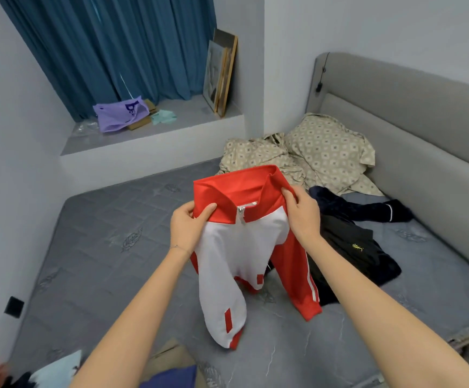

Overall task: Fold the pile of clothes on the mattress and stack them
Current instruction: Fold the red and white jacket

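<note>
A red and white zip jacket hangs in the air above the grey mattress, held up by its red collar. My left hand pinches the collar's left side with the thumb on top. My right hand grips the collar's right side. The jacket's sleeves and hem droop down onto the mattress. To the right lies a pile of dark clothes, black and navy, unfolded. At the bottom edge, near me, are folded pieces in beige, blue and pale blue.
A patterned beige pillow and crumpled bedding lie at the head of the bed by the grey padded headboard. A window ledge holds a purple bag and leaning picture frames, with blue curtains behind.
</note>
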A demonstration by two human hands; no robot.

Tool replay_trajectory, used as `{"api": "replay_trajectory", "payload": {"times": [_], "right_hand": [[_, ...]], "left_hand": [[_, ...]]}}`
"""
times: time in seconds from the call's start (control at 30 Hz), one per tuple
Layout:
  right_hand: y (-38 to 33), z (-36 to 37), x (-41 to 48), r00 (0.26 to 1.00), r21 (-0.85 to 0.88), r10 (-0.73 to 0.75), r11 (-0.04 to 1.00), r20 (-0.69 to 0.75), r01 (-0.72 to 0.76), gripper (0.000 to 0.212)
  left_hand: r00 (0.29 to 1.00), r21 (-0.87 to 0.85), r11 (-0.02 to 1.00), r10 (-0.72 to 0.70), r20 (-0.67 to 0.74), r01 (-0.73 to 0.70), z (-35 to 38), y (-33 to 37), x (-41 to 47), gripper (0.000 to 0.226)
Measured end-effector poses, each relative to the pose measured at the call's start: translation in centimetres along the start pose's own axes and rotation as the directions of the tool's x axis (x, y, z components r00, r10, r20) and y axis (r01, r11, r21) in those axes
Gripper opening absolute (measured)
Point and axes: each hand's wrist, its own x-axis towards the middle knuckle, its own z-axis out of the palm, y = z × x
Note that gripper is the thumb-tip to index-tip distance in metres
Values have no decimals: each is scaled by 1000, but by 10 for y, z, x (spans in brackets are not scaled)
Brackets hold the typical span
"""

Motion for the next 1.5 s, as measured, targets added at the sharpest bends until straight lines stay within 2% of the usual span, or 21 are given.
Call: {"api": "replay_trajectory", "payload": {"times": [0.07,0.17,0.3,0.4,0.57,0.67,0.73,0.83,0.93,1.03,1.27,1.5], "right_hand": [[-2,-4,-11,1000,-11,-16,1000,-6,16,26],[-11,-12,-21,998,-18,-59,998,11,60,27],[-16,-41,-27,982,-68,-181,980,47,184,27],[-18,-69,-30,961,-68,-272,959,44,274,36],[-36,-94,-19,940,115,-342,934,21,337,31],[-32,-87,-7,960,173,-277,948,42,266,26],[-8,-74,-8,979,162,-179,974,102,161,24],[43,-45,-23,969,-4,-88,996,230,92,24],[76,-5,-33,964,-143,-38,987,264,78,27],[95,43,-25,969,-203,26,979,246,26,28],[157,175,18,961,-286,157,954,227,-88,27],[264,282,33,928,-122,282,958,245,-259,22]], "left_hand": [[996,45,999,31,-82,-27,-2,5,-16,53],[981,114,991,89,-172,-70,-8,16,-38,60],[949,147,983,146,-281,-107,-4,36,-71,61],[925,130,981,181,-333,-145,10,57,-96,58],[943,55,970,241,-231,-235,21,83,-116,57],[969,101,974,214,-124,-202,11,75,-104,43],[994,169,981,102,-33,-95,3,48,-94,38],[994,317,948,-70,85,39,0,-17,-86,27],[994,438,895,-109,31,84,7,-81,-76,25],[982,385,903,-173,-78,190,11,-129,-52,22],[954,265,918,-266,-138,295,10,-261,40,24],[938,253,906,-310,-154,341,34,-409,102,23]]}}
